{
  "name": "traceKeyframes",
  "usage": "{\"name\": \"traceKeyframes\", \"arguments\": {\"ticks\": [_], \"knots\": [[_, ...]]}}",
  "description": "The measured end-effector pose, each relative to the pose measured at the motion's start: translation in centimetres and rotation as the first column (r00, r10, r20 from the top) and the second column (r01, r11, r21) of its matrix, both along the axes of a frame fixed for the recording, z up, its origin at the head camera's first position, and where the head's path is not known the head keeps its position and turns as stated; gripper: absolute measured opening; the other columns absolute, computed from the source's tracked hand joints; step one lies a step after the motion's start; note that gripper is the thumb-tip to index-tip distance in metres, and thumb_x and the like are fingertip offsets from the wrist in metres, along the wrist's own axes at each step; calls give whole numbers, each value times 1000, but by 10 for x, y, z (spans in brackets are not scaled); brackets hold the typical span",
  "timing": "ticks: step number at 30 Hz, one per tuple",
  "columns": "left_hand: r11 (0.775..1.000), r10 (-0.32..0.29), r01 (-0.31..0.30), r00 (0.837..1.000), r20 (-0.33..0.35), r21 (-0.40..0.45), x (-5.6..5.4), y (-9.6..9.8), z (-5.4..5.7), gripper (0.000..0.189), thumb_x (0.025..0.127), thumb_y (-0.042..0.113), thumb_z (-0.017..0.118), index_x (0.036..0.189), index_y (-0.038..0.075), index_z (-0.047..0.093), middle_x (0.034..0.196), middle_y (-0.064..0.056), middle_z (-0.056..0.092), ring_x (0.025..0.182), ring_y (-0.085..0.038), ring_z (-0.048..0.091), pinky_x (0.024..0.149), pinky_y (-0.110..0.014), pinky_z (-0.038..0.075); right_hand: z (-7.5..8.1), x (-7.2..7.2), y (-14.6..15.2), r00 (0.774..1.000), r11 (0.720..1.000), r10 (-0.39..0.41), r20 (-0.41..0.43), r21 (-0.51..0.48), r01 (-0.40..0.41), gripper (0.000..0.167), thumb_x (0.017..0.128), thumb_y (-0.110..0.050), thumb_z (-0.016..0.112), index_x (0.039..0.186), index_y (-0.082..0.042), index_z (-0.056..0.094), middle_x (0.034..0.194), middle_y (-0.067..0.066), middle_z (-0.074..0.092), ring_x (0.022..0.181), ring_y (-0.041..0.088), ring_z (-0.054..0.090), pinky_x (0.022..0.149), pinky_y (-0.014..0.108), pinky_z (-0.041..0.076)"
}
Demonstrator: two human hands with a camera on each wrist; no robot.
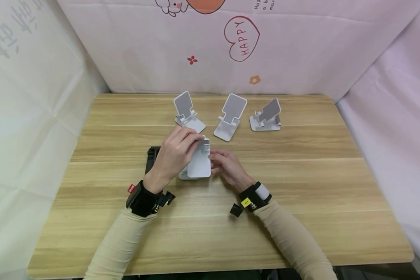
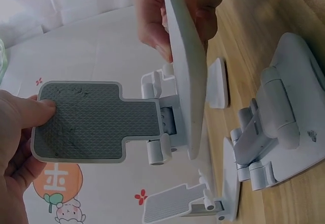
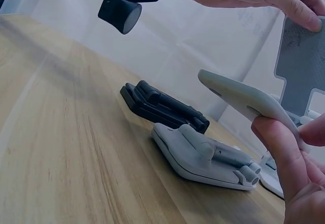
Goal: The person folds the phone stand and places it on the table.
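A white folding phone stand (image 1: 198,161) is held above the table between both hands. With thumb and fingers, my left hand (image 1: 175,153) pinches the end of its grey textured plate (image 2: 81,122). My right hand (image 1: 229,167) grips the edge of the stand's white base (image 2: 188,76), as the right wrist view also shows. The plate stands swung out from the base at the hinge. Below them a folded white stand (image 3: 205,158) lies on the table, partly hidden in the head view. Beside it is a folded black stand (image 3: 162,104).
At the back of the wooden table (image 1: 318,175) three white stands are set up unfolded: a left one (image 1: 189,112), a middle one (image 1: 231,114) and a right one (image 1: 267,116). A printed white cloth (image 1: 136,50) hangs behind the table.
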State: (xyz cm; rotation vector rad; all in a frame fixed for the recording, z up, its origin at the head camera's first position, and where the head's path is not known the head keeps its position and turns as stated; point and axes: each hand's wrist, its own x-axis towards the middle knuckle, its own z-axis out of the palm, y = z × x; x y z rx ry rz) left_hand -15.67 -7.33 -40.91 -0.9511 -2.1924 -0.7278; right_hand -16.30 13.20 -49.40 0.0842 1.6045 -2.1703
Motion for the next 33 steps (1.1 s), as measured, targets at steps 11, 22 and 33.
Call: {"name": "traceKeyframes", "arguments": {"ticks": [11,22,33], "knots": [[1000,-13,13,999,-30,1,2,6,-5,14,90,0,77,104,0,75,101,-12,69,91,-28,61,77,-34,56,1,-1,0,999,999,-35,15,-35,36,35,101,1,53,132,18,54,83,2,72,67,9,67,57,17,59],[999,-25,24,1000,-18,-31,5,12,-15,11,91,1,76,103,0,75,104,-12,70,93,-26,62,77,-32,57,2,-6,5,994,990,-89,70,-107,96,24,102,3,50,121,9,63,78,5,74,66,10,71,58,16,59],[996,-42,39,998,-44,-83,7,13,-22,12,90,2,78,102,2,77,102,-10,69,93,-24,63,80,-31,58,5,-8,6,987,978,-123,104,-156,138,27,104,3,46,97,-3,71,81,8,76,70,13,73,60,19,61]]}}
